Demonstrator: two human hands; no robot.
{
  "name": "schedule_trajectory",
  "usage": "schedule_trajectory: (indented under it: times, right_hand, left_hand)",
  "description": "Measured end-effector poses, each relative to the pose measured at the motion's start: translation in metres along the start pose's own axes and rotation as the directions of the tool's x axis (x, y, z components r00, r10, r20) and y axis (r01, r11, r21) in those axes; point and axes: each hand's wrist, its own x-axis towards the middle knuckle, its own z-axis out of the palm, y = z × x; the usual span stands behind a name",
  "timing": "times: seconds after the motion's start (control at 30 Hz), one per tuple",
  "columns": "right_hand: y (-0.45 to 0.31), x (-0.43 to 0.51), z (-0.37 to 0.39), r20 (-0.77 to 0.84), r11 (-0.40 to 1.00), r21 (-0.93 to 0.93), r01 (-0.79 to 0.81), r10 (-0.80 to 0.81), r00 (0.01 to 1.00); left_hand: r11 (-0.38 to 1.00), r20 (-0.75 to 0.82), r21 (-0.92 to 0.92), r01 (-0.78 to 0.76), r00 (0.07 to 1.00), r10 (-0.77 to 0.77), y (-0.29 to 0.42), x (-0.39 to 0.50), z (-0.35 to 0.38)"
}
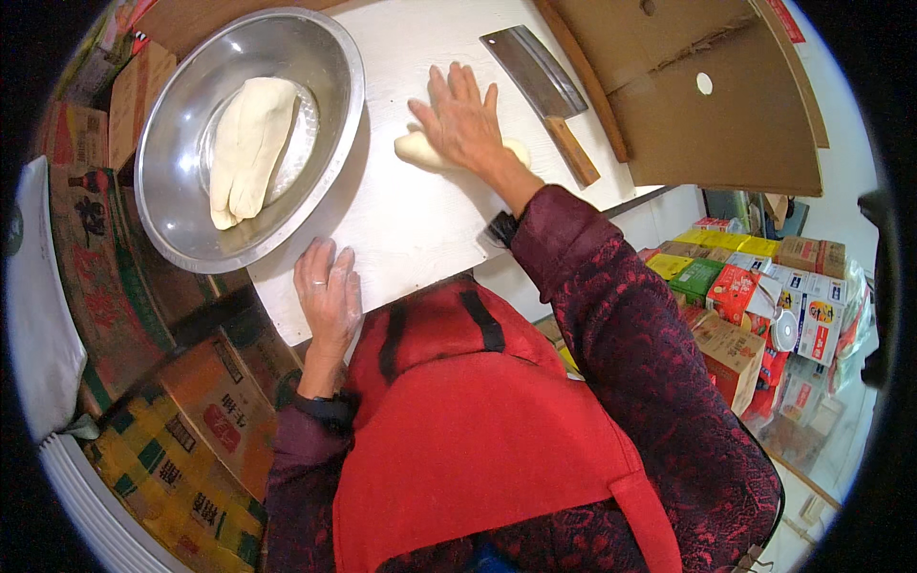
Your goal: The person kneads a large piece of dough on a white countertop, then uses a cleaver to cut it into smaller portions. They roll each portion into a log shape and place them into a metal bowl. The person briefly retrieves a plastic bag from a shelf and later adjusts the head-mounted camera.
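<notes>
My right hand (462,125) lies flat, palm down and fingers spread, on a short thick roll of pale dough (415,149) on the white work board (401,236). The roll's two ends stick out on either side of the hand. My left hand (329,286) rests on the board's near left edge, its fingers extended and floury, holding nothing. At the upper left a large stainless steel bowl (168,215) holds a long folded piece of dough (251,147). Right of my right hand lies a cleaver (534,71) with a wooden handle.
A wooden strip (584,79) borders the board's right side, with an opened cardboard sheet (716,122) beyond it. Stacked cartons (215,415) stand below left. More boxes and packages (731,286) are piled at the right. The bowl overhangs the board's left edge.
</notes>
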Motion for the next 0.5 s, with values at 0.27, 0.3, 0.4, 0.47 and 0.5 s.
schedule_trajectory:
  times: [0.27, 0.3, 0.4, 0.47, 0.5]
  right_hand:
    - [-0.038, -0.121, -0.063, 0.152, 0.972, 0.137, 0.188, -0.209, 0.966]
    - [-0.031, -0.108, -0.056, 0.245, 0.984, 0.093, 0.154, -0.172, 0.954]
    - [-0.007, -0.034, -0.018, 0.051, 0.997, -0.031, 0.066, -0.065, 0.997]
    - [0.010, 0.007, -0.007, 0.064, 0.994, 0.106, 0.030, -0.037, 0.997]
    - [0.019, 0.018, -0.008, 0.142, 0.981, 0.189, -0.040, 0.013, 0.990]
  left_hand:
    - [0.982, -0.018, -0.179, -0.059, 0.998, 0.057, 0.036, 0.044, 0.016]
    - [0.977, -0.022, -0.198, -0.073, 0.997, 0.070, 0.042, 0.051, 0.020]
    - [0.965, 0.013, -0.244, -0.098, 0.994, 0.105, 0.057, 0.081, 0.034]
    - [0.959, -0.017, -0.266, -0.098, 0.995, 0.097, 0.066, 0.107, 0.045]
    - [0.954, -0.037, -0.284, -0.091, 0.996, 0.084, 0.069, 0.122, 0.051]
